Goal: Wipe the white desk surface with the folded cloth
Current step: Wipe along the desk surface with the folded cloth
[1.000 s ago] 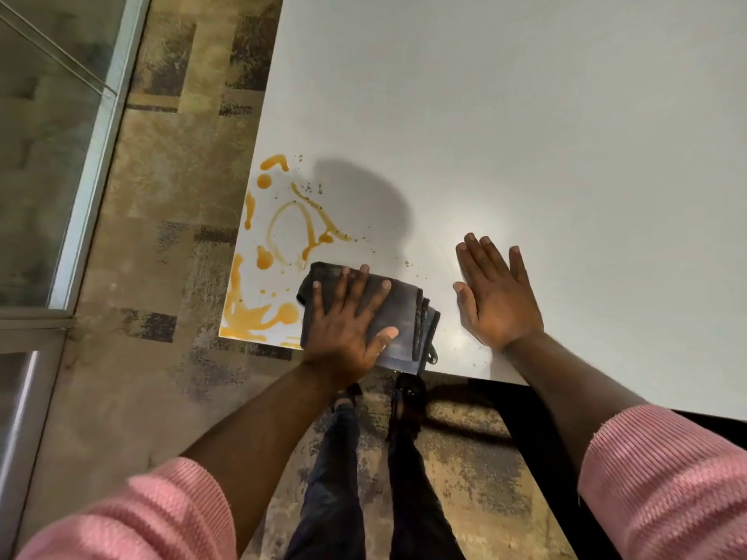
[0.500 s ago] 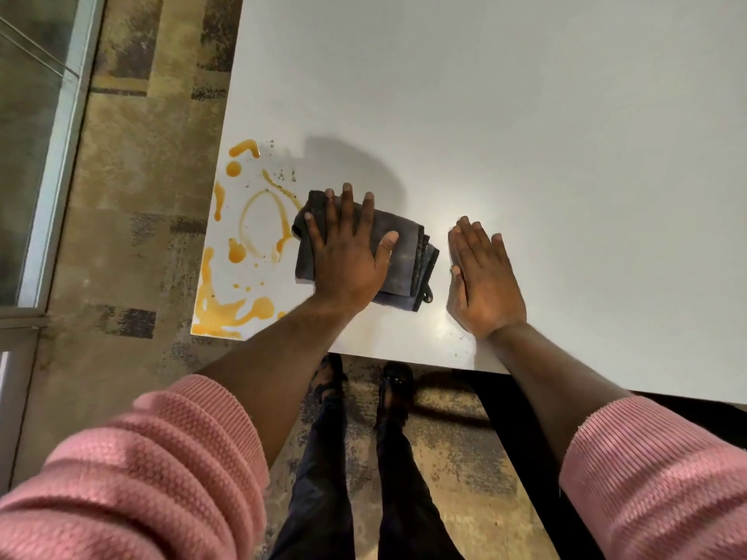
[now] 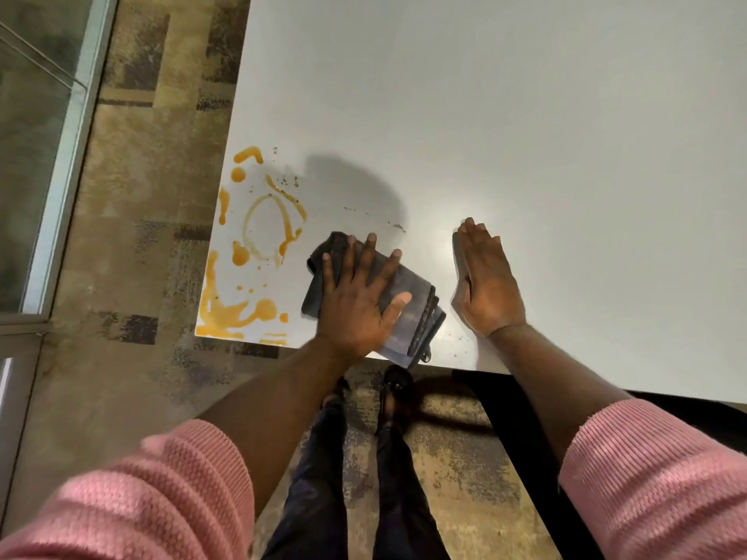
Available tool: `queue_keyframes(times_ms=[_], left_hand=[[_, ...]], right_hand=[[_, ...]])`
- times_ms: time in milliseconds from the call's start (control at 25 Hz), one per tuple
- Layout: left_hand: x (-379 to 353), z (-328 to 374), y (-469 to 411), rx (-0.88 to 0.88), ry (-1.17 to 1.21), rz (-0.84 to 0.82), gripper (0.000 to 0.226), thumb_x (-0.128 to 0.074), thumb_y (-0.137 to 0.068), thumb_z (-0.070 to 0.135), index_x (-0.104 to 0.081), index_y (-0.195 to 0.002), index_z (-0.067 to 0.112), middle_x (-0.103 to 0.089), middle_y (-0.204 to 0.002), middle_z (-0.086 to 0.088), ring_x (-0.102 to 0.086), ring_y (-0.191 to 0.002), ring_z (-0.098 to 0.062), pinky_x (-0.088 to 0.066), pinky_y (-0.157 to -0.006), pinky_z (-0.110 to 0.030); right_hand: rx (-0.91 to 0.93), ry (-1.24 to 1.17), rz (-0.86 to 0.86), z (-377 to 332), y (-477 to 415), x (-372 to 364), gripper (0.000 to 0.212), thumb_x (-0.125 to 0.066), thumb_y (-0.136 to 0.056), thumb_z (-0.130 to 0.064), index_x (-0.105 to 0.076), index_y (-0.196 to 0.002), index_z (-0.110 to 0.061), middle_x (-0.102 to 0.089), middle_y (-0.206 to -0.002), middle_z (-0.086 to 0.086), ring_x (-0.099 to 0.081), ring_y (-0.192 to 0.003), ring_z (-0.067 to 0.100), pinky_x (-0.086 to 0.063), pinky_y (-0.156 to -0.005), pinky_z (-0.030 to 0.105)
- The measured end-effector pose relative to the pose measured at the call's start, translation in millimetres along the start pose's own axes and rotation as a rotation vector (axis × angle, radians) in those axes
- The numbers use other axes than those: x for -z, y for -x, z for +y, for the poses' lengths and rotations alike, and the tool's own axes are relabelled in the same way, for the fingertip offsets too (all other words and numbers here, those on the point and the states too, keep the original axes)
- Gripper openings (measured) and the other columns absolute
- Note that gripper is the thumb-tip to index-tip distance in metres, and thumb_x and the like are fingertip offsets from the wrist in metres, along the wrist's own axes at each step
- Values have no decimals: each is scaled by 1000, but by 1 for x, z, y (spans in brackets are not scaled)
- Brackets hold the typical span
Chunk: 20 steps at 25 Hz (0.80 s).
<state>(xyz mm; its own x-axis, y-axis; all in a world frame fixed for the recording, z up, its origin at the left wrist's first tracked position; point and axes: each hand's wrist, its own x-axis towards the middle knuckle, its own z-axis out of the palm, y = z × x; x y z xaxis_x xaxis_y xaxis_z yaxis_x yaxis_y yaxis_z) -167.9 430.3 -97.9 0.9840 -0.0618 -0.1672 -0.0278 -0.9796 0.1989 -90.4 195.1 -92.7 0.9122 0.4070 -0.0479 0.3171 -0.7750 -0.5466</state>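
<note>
A white desk fills the upper right of the head view. An orange liquid spill with streaks and drops covers its near left corner. The folded dark grey cloth lies at the near edge, just right of the spill, one corner hanging over the edge. My left hand presses flat on the cloth with fingers spread. My right hand rests flat on the bare desk to the right of the cloth, fingers together, holding nothing.
Small dark crumbs dot the desk beyond the cloth. Patterned carpet lies left of and below the desk. A glass partition with a metal frame stands at far left. My legs and shoes are under the desk edge.
My left hand pushed the cloth away across the spill's right side, then pulled it back to the near edge. Orange streaks by the cloth are gone. The right hand stayed put.
</note>
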Motion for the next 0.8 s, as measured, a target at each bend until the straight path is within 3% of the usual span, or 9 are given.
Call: queue_keyframes(times_ms=[160, 280, 400, 480, 560, 800], left_hand=[[16, -9, -46, -108, 3, -52, 69, -10, -104, 68, -7, -166, 37, 1, -176, -1, 9, -162, -30, 8, -127, -61], [25, -15, -66, -146, -24, -62, 74, -15, -104, 62, -8, -166, 24, -3, -176, -5, 5, -162, -29, 4, -128, -59], [19, 16, -49, 155, 41, 17, 85, -29, -103, 62, -6, -165, 9, 0, -175, -13, 5, -162, -31, 5, -130, -56], [16, 43, -51, 359, 123, 8, 85, -27, -105, 59, -2, -165, 5, 2, -174, -17, 6, -162, -32, 0, -130, -58], [21, 53, -70, 434, 167, 9, 85, -27, -106, 59, -1, -165, 3, 1, -174, -17, 4, -162, -33, -3, -129, -59], [7, 41, -77, 100, 31, 54, 81, -31, -103, 53, -9, -165, 6, -5, -175, -14, -1, -162, -32, -4, -130, -58]], right_hand=[[82, 80, -77, 12, 0, 6, 67, -40, -90, -6, -39, -156, 1, -35, -165, 22, -29, -155, 40, -15, -130, 54], [147, 202, -80, 25, 3, 12, 66, -41, -92, -10, -38, -158, -5, -35, -167, 14, -31, -155, 34, -18, -129, 52], [106, 281, -65, 24, 2, 10, 67, -37, -95, -20, -34, -161, -9, -32, -169, 9, -28, -157, 29, -19, -129, 55], [79, 293, -57, 23, 4, 8, 65, -35, -98, -23, -32, -161, -9, -30, -170, 9, -26, -158, 28, -17, -129, 56], [64, 303, -57, 24, 4, 8, 63, -34, -101, -24, -31, -162, -9, -29, -171, 9, -24, -159, 27, -15, -129, 55], [41, 233, -53, 26, 3, 12, 69, -40, -91, -18, -35, -158, 1, -32, -168, 18, -27, -158, 34, -17, -129, 55]])
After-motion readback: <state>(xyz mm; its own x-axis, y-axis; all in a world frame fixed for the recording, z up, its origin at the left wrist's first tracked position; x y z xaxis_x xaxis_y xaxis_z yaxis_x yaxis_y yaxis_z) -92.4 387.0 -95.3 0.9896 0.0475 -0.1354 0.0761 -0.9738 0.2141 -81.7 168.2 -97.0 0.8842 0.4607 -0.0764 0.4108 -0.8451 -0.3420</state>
